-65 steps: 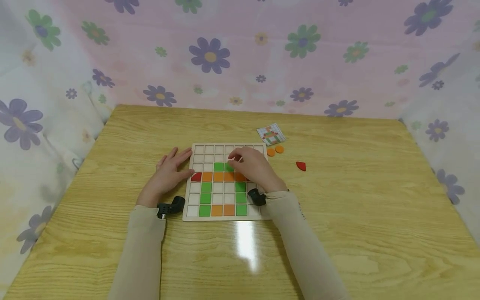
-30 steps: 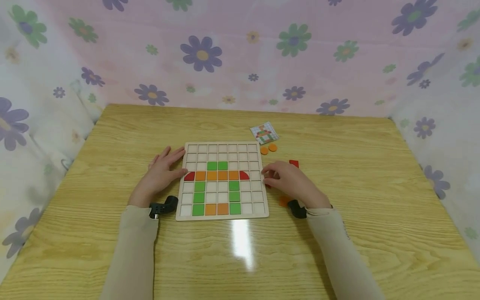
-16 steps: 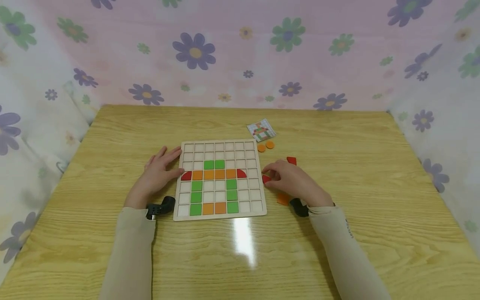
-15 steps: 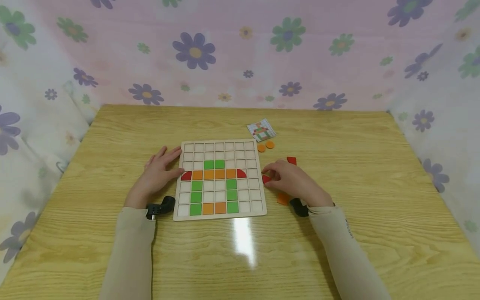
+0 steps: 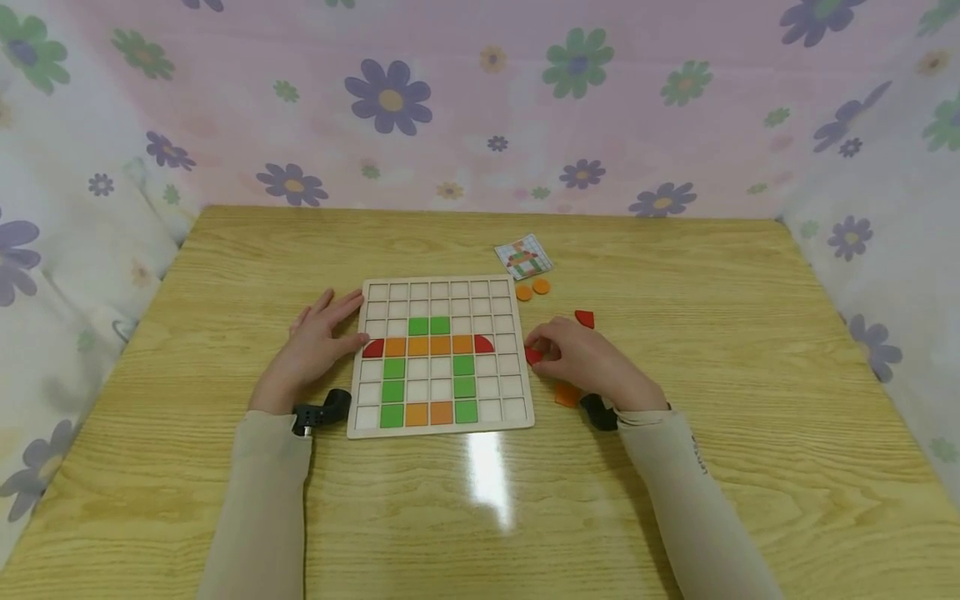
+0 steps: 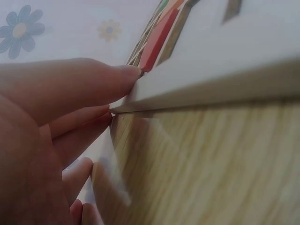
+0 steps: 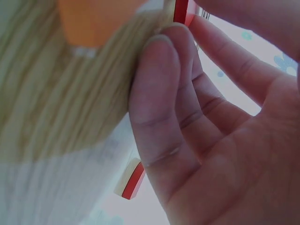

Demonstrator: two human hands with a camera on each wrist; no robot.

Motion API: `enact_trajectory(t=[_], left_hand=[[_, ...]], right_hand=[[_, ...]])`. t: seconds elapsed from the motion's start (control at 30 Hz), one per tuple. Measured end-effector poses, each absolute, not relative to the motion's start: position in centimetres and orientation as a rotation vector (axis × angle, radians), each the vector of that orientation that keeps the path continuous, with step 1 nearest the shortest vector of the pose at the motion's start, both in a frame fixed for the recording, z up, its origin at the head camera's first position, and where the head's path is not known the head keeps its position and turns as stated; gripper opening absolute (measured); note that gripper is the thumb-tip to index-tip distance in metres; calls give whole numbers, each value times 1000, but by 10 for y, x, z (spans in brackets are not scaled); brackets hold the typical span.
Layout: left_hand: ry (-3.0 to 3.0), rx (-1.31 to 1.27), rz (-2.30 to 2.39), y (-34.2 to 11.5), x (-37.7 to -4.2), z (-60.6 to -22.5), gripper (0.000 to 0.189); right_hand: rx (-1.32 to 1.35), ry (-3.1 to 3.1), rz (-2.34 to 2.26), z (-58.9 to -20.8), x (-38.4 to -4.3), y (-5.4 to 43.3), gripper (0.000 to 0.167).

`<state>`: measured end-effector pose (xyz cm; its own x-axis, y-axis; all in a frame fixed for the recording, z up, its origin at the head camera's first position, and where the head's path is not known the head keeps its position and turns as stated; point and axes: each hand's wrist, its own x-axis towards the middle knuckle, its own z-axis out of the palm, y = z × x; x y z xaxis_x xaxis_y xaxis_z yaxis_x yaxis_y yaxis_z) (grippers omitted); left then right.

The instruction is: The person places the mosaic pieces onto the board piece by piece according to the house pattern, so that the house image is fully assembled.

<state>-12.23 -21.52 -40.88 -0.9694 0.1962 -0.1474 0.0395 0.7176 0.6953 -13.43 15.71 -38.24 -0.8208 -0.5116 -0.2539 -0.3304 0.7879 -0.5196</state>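
Note:
A wooden grid board (image 5: pixel 491 389) lies on the table, with green and orange square tiles and two red quarter-round tiles set in its cells. My left hand (image 5: pixel 318 350) rests at its left edge, fingers extended. In the left wrist view the thumb (image 6: pixel 108 82) touches the board's rim beside a red tile (image 6: pixel 157 40). Just off the board's right side, my right hand (image 5: pixel 588 360) pinches a loose red tile (image 5: pixel 533 356) between thumb and fingertips. Fingers cover much of that tile; a sliver of red (image 7: pixel 180 11) shows at the fingertips in the right wrist view.
Behind the right hand lies another red quarter-round tile (image 5: pixel 584 319). An orange piece (image 5: pixel 567 394) sits partly under the right wrist. Two orange discs (image 5: pixel 523 292) lie by the board's far right corner, near a printed pattern card (image 5: pixel 523 256). Flowered cloth (image 5: pixel 465 108) hangs behind the table.
My right hand has left the green tiles on the board and moved right to the loose red tile, where it has stayed lately. The left hand keeps its place at the board. The head view has shifted.

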Motion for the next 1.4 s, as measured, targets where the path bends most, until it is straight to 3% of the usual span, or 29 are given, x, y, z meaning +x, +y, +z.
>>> enact_trajectory(t=[0.63, 1.4], left_hand=[[2711, 193, 1091, -213, -122, -406, 63], [2722, 190, 1089, -215, -122, -409, 64]], right_hand=[[-550, 2655, -589, -377, -132, 164, 12], [-559, 2673, -681, -376, -138, 168, 11]])
